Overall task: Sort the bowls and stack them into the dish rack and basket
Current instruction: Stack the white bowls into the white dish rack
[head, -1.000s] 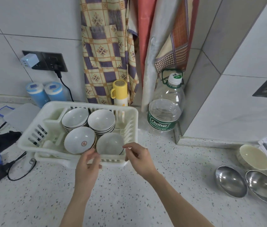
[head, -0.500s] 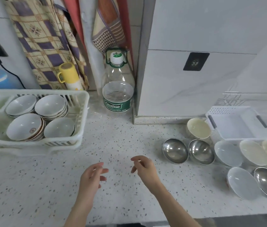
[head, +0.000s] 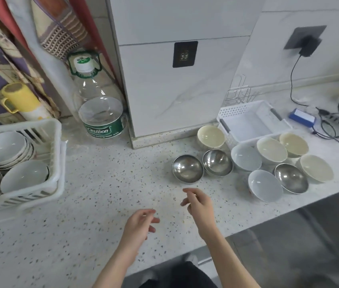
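Observation:
The white dish rack (head: pixel 57 142) at the left holds stacks of white bowls (head: pixel 1 147). At the right, loose bowls lie on the counter: three steel bowls, the nearest (head: pixel 187 168), two pale white bowls (head: pixel 265 185) and several cream bowls (head: pixel 211 136). Behind them stands a white basket (head: pixel 253 121) with nothing in it. My left hand (head: pixel 138 225) and my right hand (head: pixel 199 204) hover over the counter with loosely curled fingers, holding nothing. The right hand is just in front of the nearest steel bowl.
A large water bottle (head: pixel 100 113) and a yellow-capped flask (head: pixel 22 101) stand at the back by hanging cloths. A wall corner juts out behind the bowls. Cables, a blue box (head: pixel 301 120) and a wire holder (head: pixel 239 94) sit at the far right.
Both hands have left the dish rack and moved right across the counter toward the loose bowls. My view has swung right; the basket and all loose bowls now show.

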The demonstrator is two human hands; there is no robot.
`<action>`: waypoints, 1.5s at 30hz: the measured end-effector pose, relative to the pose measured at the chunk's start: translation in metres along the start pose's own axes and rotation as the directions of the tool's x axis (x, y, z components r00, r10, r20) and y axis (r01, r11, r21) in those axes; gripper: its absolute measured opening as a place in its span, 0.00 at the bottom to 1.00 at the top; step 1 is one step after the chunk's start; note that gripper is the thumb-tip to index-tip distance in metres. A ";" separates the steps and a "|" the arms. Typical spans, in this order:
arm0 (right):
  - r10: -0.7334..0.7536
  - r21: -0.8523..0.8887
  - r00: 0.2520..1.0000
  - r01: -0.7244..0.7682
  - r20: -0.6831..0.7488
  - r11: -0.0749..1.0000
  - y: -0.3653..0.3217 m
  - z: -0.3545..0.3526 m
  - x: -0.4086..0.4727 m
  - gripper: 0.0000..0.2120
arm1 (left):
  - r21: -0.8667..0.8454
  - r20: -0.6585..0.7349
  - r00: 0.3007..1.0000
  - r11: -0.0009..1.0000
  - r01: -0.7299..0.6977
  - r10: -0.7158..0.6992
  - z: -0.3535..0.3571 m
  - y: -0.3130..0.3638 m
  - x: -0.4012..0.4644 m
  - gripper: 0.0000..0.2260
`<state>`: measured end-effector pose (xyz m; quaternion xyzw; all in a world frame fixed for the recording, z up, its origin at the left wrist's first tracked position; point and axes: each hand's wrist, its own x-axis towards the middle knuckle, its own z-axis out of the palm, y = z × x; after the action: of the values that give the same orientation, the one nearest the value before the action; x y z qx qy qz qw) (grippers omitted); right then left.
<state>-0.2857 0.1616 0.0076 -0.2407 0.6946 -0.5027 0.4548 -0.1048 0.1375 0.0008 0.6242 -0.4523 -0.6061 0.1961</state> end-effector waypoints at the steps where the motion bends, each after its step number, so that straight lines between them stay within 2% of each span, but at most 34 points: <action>1: -0.015 0.011 1.000 0.015 -0.024 1.000 -0.003 -0.009 0.003 0.09 | 0.015 0.022 1.000 1.000 -0.004 0.004 0.010 0.003 0.000 0.06; 7: -0.116 0.062 0.984 0.125 -0.136 0.990 -0.031 -0.079 0.037 0.09 | 0.107 0.144 0.990 0.994 -0.025 0.010 0.082 0.024 0.010 0.07; 13: -0.164 0.007 0.978 0.166 -0.130 0.986 -0.056 -0.170 0.090 0.09 | 0.111 0.251 0.968 0.994 -0.002 -0.026 0.189 0.051 0.030 0.09; 16: -0.151 -0.012 0.978 0.151 -0.145 0.989 -0.058 -0.216 0.113 0.09 | 0.177 0.314 0.945 0.984 0.037 -0.092 0.241 0.060 0.040 0.15; 19: -0.129 -0.035 0.981 0.125 -0.143 0.991 -0.057 -0.252 0.130 0.10 | 0.240 0.330 0.931 0.968 0.077 -0.155 0.280 0.065 0.042 0.22; 22: -0.126 -0.040 0.979 0.121 -0.161 0.992 -0.056 -0.279 0.144 0.09 | 0.179 0.311 0.932 0.975 0.134 -0.185 0.305 0.065 0.041 0.19; 26: -0.109 -0.052 0.980 0.102 -0.167 0.993 -0.053 -0.300 0.159 0.09 | 0.071 0.298 0.937 0.983 0.168 -0.182 0.325 0.063 0.041 0.16; 29: -0.089 -0.055 0.983 0.081 -0.158 0.995 -0.049 -0.312 0.166 0.09 | 0.063 0.260 0.950 0.984 0.164 -0.175 0.334 0.062 0.043 0.16; 36: -0.018 -0.117 0.993 0.004 -0.115 0.993 -0.038 -0.324 0.176 0.09 | -0.073 0.182 0.968 0.980 0.187 -0.171 0.330 0.059 0.044 0.17; 39: 0.050 -0.161 0.997 -0.059 -0.061 0.985 -0.034 -0.320 0.178 0.09 | -0.108 0.186 0.970 0.978 0.178 -0.157 0.315 0.055 0.041 0.15; 43: 0.190 -0.264 0.981 -0.175 0.035 0.949 -0.029 -0.301 0.179 0.11 | -0.223 0.121 0.988 0.967 0.123 -0.098 0.296 0.056 0.036 0.14; 45: 0.258 -0.318 0.963 -0.220 0.081 0.922 -0.029 -0.289 0.176 0.07 | -0.270 0.075 0.995 0.960 0.076 -0.058 0.289 0.059 0.034 0.14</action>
<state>-0.6247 0.1497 -0.0114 -0.2517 0.7594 -0.3138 0.5113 -0.3986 0.1678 -0.0264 0.5857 -0.3493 -0.6894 0.2443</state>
